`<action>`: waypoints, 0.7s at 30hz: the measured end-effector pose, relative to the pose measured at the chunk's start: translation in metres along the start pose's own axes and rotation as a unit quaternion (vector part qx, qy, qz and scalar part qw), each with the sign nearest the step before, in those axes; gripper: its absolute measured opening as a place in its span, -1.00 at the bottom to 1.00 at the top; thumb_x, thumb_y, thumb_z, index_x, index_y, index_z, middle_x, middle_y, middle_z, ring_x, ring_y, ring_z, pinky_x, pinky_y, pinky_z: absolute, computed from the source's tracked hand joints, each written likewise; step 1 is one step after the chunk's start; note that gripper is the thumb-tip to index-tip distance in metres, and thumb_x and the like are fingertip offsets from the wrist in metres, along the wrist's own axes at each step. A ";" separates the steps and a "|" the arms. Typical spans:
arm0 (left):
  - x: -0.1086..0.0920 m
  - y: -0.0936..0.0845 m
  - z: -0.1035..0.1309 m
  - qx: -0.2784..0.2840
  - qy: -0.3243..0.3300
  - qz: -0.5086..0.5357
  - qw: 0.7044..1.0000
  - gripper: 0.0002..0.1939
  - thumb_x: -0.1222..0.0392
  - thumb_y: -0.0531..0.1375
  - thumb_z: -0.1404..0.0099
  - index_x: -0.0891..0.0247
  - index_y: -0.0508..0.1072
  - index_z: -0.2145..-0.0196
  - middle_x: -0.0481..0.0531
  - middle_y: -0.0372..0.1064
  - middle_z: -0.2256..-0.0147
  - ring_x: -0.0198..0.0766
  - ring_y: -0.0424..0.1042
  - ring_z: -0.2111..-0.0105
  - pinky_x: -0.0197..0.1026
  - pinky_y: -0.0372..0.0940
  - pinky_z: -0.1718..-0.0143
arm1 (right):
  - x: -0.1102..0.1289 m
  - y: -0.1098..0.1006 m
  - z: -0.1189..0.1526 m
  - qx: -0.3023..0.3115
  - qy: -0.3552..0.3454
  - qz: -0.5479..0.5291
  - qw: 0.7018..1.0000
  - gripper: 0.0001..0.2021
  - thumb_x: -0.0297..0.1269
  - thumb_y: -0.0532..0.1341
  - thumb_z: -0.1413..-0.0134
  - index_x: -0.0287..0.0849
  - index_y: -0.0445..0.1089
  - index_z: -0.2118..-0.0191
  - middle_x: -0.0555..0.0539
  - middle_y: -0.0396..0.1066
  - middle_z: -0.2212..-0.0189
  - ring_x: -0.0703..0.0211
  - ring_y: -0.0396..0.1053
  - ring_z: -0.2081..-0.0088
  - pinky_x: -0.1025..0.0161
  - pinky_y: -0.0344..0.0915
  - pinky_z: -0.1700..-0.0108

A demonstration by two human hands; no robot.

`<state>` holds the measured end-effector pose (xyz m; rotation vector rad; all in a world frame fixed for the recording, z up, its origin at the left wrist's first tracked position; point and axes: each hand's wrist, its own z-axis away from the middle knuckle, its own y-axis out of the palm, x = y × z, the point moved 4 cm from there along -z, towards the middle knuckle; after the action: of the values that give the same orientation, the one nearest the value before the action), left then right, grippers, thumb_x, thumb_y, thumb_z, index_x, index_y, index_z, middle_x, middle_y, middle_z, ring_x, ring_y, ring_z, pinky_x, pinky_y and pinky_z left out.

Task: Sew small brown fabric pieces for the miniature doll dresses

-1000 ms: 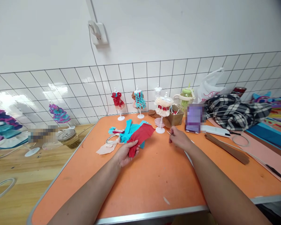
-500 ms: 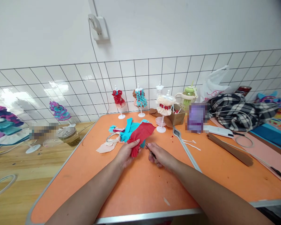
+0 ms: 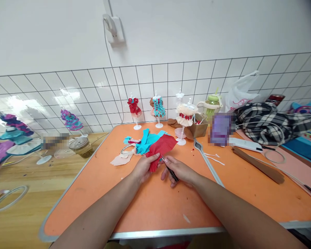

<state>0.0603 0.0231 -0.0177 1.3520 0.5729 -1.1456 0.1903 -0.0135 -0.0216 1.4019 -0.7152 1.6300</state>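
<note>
My left hand (image 3: 143, 168) pinches a piece of red crepe paper (image 3: 164, 144) between thumb and fingers, above the orange table. In my right hand (image 3: 180, 170) is a pair of small black-handled scissors (image 3: 172, 174). Their metal tip points up and left at the lower right edge of the red paper, close to my left thumb; whether it touches the paper is unclear. Behind the red piece lie turquoise crepe paper (image 3: 145, 138) and cream scraps (image 3: 121, 160). A roll of tape (image 3: 128, 148) rests on these scraps.
Small dress stands line the back: one red (image 3: 134, 106), one turquoise (image 3: 158, 107), one cream (image 3: 184, 116). A cardboard box (image 3: 200, 129) and a green-lidded cup (image 3: 213, 105) stand behind right. Brown paper strips (image 3: 259, 165) lie right, a glass jar (image 3: 81, 146) left.
The scissors' tip has come up closer to the red paper and my left thumb, and their handles show more. My right fingers have loosened a little. The whole view has shifted slightly.
</note>
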 end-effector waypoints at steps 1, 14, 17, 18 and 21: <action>0.001 0.000 0.000 0.005 -0.001 -0.003 1.000 -0.79 0.28 0.33 -0.06 0.35 0.44 0.32 0.04 0.46 0.38 -0.33 0.46 0.44 -0.40 0.33 0.51 | -0.001 0.000 -0.001 -0.002 0.000 0.004 1.000 -0.62 0.14 -0.06 -0.15 -0.06 0.13 0.15 0.01 0.45 0.51 0.40 0.10 0.73 0.35 0.30 0.65; 0.002 -0.001 -0.002 0.024 0.013 -0.023 0.999 -0.76 0.23 0.33 -0.06 0.37 0.43 0.30 0.06 0.46 0.39 -0.42 0.38 0.55 -0.40 0.30 0.53 | -0.001 -0.006 -0.004 -0.030 -0.012 0.006 0.999 -0.67 0.05 -0.07 -0.18 -0.11 0.14 0.18 0.06 0.39 0.59 0.41 0.00 0.75 0.39 0.25 0.70; 0.004 -0.001 -0.002 0.019 0.001 -0.029 0.999 -0.75 0.23 0.33 -0.06 0.36 0.43 0.30 0.05 0.45 0.39 -0.44 0.36 0.57 -0.39 0.30 0.53 | 0.000 -0.006 -0.004 -0.033 -0.013 0.002 0.999 -0.69 0.03 -0.06 -0.19 -0.11 0.13 0.17 0.08 0.36 0.61 0.41 -0.01 0.75 0.40 0.25 0.70; 0.005 -0.001 -0.002 0.017 -0.003 -0.030 0.999 -0.75 0.23 0.34 -0.05 0.35 0.43 0.30 0.04 0.45 0.39 -0.44 0.36 0.57 -0.39 0.30 0.53 | 0.000 -0.006 -0.004 -0.035 -0.013 0.001 0.999 -0.69 0.02 -0.06 -0.19 -0.11 0.13 0.17 0.09 0.35 0.62 0.41 -0.01 0.75 0.40 0.25 0.70; 0.004 -0.001 -0.001 0.008 -0.001 -0.029 1.000 -0.75 0.23 0.35 -0.02 0.34 0.43 0.32 -0.01 0.43 0.44 -0.44 0.36 0.58 -0.38 0.30 0.53 | 0.002 -0.007 -0.003 -0.045 -0.012 0.001 0.999 -0.70 0.02 -0.05 -0.18 -0.11 0.13 0.19 0.11 0.32 0.65 0.41 -0.03 0.75 0.40 0.25 0.70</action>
<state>0.0619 0.0232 -0.0221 1.3553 0.6055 -1.2023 0.1950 -0.0071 -0.0207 1.3584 -0.7936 1.5660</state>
